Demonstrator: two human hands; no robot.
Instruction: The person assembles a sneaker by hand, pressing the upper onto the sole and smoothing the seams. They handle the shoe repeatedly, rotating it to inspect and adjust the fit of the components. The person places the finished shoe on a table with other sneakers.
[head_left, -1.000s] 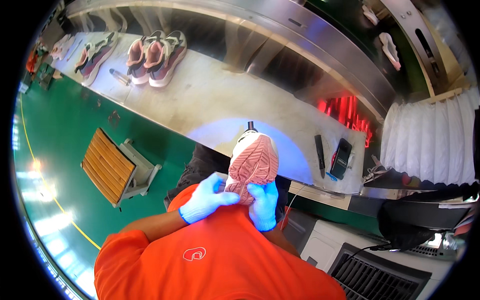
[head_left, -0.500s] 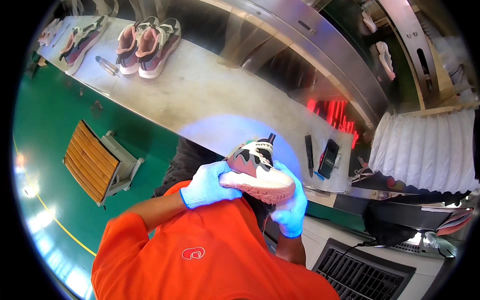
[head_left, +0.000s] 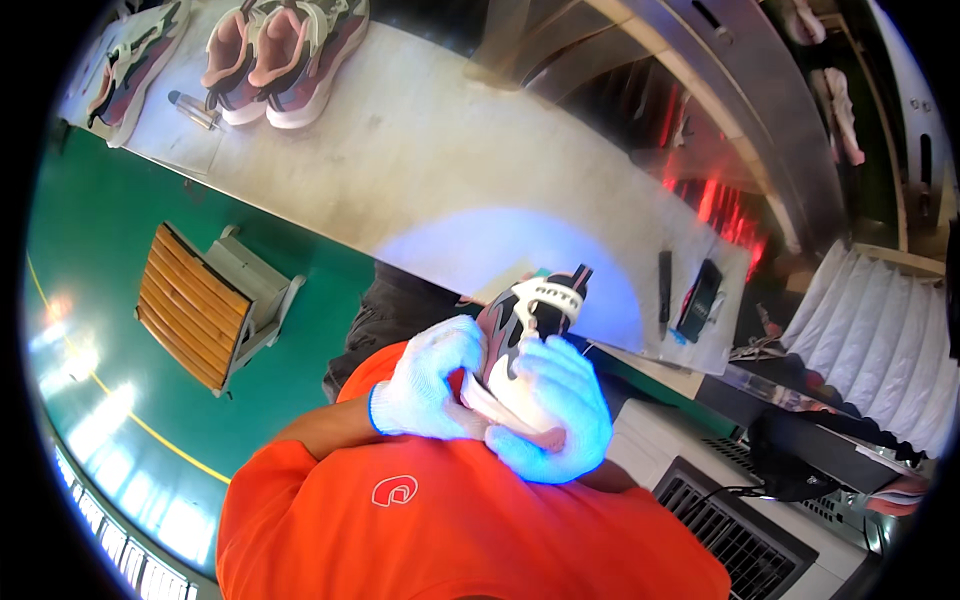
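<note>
A sneaker [head_left: 497, 372] in white, grey and black with a pinkish sole is held close to my chest. Its toe points toward me and its heel, with a dark pull tab, points away over the bench edge. My left hand [head_left: 432, 378], in a white knitted glove, grips the sneaker's left side. Around the toe and right side wraps my right hand [head_left: 560, 410], gloved the same way, with its fingers over the forefoot. Both hands are closed on the shoe and cover much of its front. Bluish light falls on the gloves and the bench behind.
A long pale bench [head_left: 400, 130] runs across the view. At its far left stand a pair of sneakers [head_left: 290, 65], another sneaker [head_left: 135, 75] and a small tool [head_left: 193, 110]. A black knife-like tool [head_left: 665, 290] and a phone [head_left: 700, 300] lie right. A slatted stool [head_left: 190, 305] stands left.
The sneaker has turned so its toe faces me instead of pointing right. My right hand has moved from under the toe to over the forefoot. The whole view has shifted slightly.
</note>
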